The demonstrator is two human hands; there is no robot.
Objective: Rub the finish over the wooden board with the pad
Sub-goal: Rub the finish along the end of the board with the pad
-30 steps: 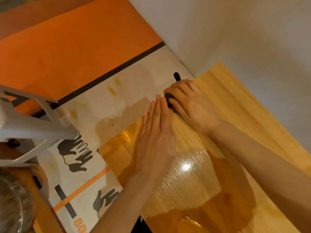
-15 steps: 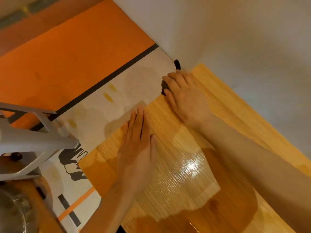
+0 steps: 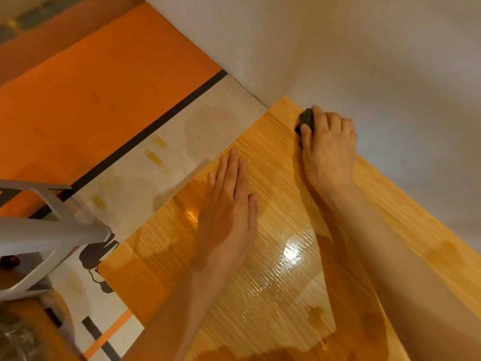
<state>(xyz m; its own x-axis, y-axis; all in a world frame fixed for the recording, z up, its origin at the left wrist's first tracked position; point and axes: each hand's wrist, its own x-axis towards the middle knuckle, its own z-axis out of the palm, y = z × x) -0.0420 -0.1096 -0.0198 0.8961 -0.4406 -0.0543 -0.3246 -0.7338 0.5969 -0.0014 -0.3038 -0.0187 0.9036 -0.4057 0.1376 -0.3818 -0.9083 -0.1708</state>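
Rubbing finish at the far corner of the wooden board (image 3: 273, 256) with a dark pad (image 3: 305, 120).

Right hand (image 3: 329, 149) curls its fingers over the pad, pressing it on the board's far corner beside the white wall (image 3: 364, 61). Left hand (image 3: 229, 201) lies flat, fingers straight and together, near the board's left edge. Wet finish (image 3: 291, 250) shines on the surface between the forearms. A printed sheet (image 3: 182, 142) lies under the board; a white stool (image 3: 39, 235) stands at left.
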